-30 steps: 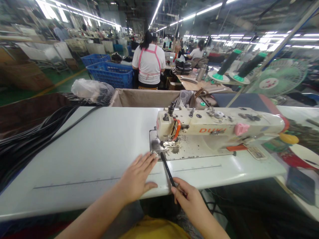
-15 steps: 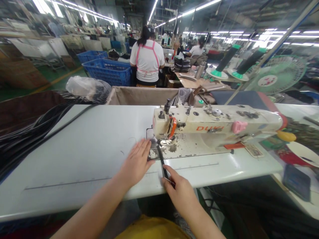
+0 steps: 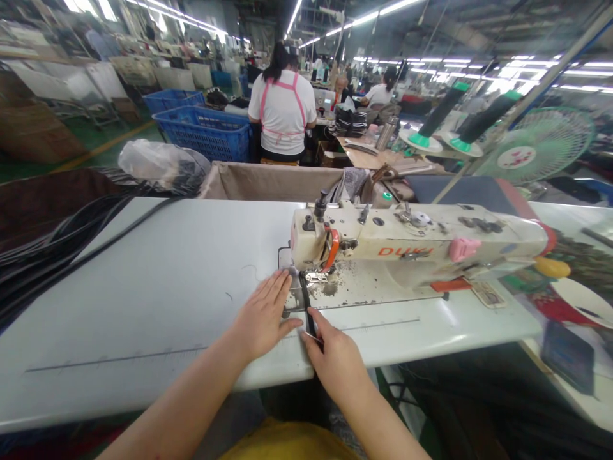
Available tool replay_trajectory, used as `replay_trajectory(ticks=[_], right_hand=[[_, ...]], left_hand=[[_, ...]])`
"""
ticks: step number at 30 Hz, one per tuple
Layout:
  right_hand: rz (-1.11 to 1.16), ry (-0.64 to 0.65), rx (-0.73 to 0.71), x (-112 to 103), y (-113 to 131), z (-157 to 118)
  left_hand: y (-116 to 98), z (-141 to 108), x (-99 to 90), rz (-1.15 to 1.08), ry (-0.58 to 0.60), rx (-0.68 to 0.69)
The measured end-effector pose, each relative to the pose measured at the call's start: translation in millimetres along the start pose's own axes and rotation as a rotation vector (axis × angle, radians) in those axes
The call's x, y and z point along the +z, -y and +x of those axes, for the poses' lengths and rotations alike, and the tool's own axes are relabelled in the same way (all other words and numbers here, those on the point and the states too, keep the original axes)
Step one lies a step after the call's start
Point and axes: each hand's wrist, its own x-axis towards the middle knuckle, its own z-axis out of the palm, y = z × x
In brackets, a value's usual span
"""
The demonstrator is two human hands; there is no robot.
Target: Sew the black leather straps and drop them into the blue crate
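Lettering (image 3: 405, 252) "DUKI" fronts the sewing machine (image 3: 431, 229) as the right grip (image 3: 338, 358) pinches a black strip (image 3: 306, 295), left grip (image 3: 260, 317) laid flat.

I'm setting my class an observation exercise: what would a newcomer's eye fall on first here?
First, probably, the pale sewing machine with orange lettering, right of centre on the white table. In front of it, the right hand grips a thin black strip, with the left hand flat to the strip's left. At upper centre, a person in pink apron straps faces away, right of a blue basket.
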Motion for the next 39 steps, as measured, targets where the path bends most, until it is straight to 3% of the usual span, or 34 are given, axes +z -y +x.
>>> replay_trajectory(ticks=[24,39], right_hand=[[-0.14,0.014,0.03,-2.3,15.3,14.3],[-0.261,0.066,0.041,-5.8,12.2,-2.6]], left_hand=[[-7.0,8.2,-7.0,-0.002,0.002,-0.027],[-2.4,3.3,4.0,0.083,-0.022,0.009]])
